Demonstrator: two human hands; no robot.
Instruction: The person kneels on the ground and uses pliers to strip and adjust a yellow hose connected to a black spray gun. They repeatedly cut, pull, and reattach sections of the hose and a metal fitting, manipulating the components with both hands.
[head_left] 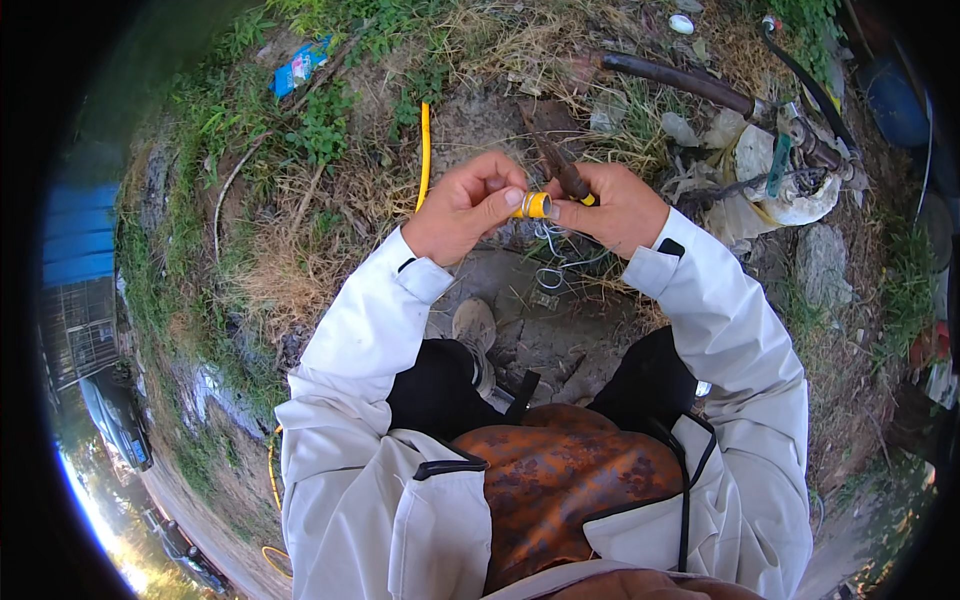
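My left hand pinches the open end of a yellow hose between thumb and fingers. A thin wire appears to go round the hose near its mouth, and loose loops of it hang below. My right hand is closed around a rusty brown hand tool with a yellow patch at its lower end. The tool's far end tapers away from me, and its exact kind is unclear. My right thumb and fingertips are right beside the hose's mouth. A further length of yellow hose shows beyond my left hand.
A dark pipe lies at the far right, by a dirty white bucket-like container with a green-handled object on it. A blue packet lies in grass at the far left. My shoe rests on muddy ground.
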